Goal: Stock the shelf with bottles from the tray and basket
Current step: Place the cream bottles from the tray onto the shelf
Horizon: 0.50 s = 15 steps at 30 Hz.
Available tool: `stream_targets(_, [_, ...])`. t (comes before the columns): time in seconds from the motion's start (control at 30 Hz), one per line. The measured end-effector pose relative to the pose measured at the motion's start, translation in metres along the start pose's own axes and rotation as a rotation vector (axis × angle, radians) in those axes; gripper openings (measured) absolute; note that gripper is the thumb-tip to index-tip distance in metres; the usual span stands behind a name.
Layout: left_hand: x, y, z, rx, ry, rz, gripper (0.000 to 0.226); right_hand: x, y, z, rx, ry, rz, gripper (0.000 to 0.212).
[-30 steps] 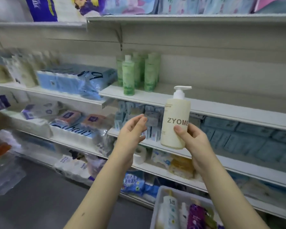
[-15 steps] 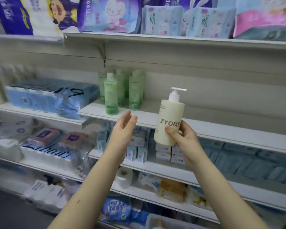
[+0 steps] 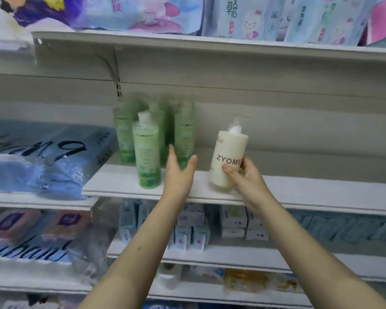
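**Cream bottle at the shelf, in the right hand's grip**

The right hand [image 3: 246,178] grips a cream pump bottle [image 3: 228,156] low on its body. The thumb lies across the front below the brown lettering "ZYOME", and the fingers are wrapped round the far side. The bottle leans a little, top to the right, with its white pump head blurred against the back panel. Its base is at the front part of the shelf [image 3: 321,189]. Whether it rests on the board or hangs just above it cannot be told.

The left hand [image 3: 178,173] holds nothing. Its fingers are straight and spread, with the palm turned toward the bottle. It is raised in front of the shelf edge, between the bottle and the green bottles [image 3: 146,152].

The green bottles stand upright in a cluster on the same shelf, left of both hands. One is at the front near the edge and the rest are behind it, soft with blur. The left hand's fingertips overlap the rightmost one in the view, and contact cannot be judged.

Further left, a blue pack [image 3: 42,159] in clear wrap lies on a neighbouring board. Printed packs [image 3: 265,16] line the top shelf [image 3: 210,42]. Under the hands, small boxes [image 3: 188,229] fill the lower shelf [image 3: 232,255].
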<state>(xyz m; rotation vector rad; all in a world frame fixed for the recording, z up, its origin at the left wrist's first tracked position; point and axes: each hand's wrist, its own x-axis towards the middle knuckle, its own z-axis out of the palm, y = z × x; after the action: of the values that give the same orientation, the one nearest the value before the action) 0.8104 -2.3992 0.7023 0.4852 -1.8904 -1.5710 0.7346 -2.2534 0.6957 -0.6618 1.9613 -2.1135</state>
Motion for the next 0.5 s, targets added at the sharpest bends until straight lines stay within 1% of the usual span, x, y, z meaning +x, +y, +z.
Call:
stream_targets(0.1, [0.028, -0.008, 0.0, 0.008, -0.002, -0.026, 0.077, 0.015, 0.009, 0.012, 0.008, 0.013, -0.001, 0.046])
stream_targets(0.23, [0.052, -0.018, -0.001, 0.029, 0.0, -0.01, 0.061, 0.033, 0.023, 0.023, -0.033, 0.024, -0.008, 0.054])
stream_targets(0.3, [0.058, -0.025, -0.001, 0.005, 0.002, -0.009, 0.056, 0.039, 0.027, 0.024, -0.103, 0.011, -0.006, 0.057])
stream_targets(0.43, [0.067, -0.037, 0.001, -0.038, 0.007, 0.003, 0.057, 0.044, 0.031, 0.022, -0.309, -0.027, -0.019, 0.063])
stream_targets(0.5, [0.071, -0.042, 0.001, -0.031, 0.014, 0.002, 0.057, 0.049, 0.029, 0.023, -0.372, -0.033, -0.024, 0.068])
